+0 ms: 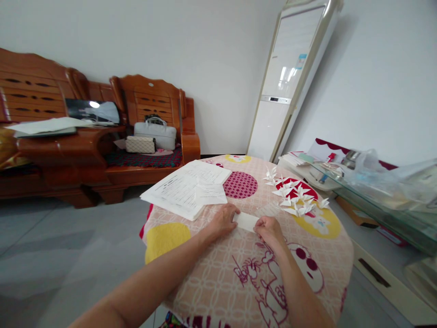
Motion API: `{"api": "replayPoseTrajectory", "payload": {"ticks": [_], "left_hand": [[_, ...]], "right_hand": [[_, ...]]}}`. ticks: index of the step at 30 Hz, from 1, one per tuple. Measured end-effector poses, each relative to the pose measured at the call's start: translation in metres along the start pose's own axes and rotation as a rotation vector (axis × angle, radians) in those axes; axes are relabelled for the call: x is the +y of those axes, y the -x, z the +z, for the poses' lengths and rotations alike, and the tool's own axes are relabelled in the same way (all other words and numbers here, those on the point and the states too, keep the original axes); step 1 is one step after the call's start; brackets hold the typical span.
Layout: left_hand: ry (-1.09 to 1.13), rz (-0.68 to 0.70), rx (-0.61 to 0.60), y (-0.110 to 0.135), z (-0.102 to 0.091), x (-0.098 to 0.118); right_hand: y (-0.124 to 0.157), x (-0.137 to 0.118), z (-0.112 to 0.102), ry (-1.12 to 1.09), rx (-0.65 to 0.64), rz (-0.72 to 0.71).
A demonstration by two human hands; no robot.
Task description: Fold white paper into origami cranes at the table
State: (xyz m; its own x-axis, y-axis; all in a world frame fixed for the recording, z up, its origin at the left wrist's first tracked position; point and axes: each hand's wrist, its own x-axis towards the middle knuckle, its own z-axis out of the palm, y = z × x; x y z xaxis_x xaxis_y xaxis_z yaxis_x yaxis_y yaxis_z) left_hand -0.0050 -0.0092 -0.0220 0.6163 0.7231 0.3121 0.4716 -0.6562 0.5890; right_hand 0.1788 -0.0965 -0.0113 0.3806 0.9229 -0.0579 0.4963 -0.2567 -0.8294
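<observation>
A small white piece of paper (246, 222) lies over the round table, between my two hands. My left hand (223, 221) pinches its left end, fingers bent around the edge. At the opposite end my right hand (269, 230) grips the paper's right edge with thumb and fingertips closed. Beyond the right hand, several folded white paper cranes (296, 196) sit in a cluster. To the far left of the paper rests a stack of printed sheets (180, 189), with a smaller printed piece (210, 193) lying on top.
A patterned cloth (211, 282) covers the round table. On the right stands a glass-shelved stand (382, 214) with plastic bags and boxes. Behind are a tall white air conditioner (273, 118) and wooden armchairs (153, 100) holding a grey bag (155, 134).
</observation>
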Motion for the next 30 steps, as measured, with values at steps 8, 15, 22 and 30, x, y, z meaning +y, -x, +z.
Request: {"api": "replayPoseTrajectory", "payload": {"ticks": [8,15,22,30], "left_hand": [[0.104,-0.139,-0.015,0.001,-0.016,-0.011],[0.236,-0.216,-0.005,-0.001,-0.022,0.006],[0.467,-0.254,0.014,-0.001,-0.013,0.003],[0.456,-0.136,-0.056,0.000,-0.010,0.001]], "right_hand": [[0.002,0.004,0.000,-0.161,0.009,0.038],[0.005,0.008,0.000,-0.316,0.070,0.102],[0.004,0.010,0.001,-0.335,0.068,0.111],[0.005,0.010,0.002,-0.322,0.068,0.098]]}}
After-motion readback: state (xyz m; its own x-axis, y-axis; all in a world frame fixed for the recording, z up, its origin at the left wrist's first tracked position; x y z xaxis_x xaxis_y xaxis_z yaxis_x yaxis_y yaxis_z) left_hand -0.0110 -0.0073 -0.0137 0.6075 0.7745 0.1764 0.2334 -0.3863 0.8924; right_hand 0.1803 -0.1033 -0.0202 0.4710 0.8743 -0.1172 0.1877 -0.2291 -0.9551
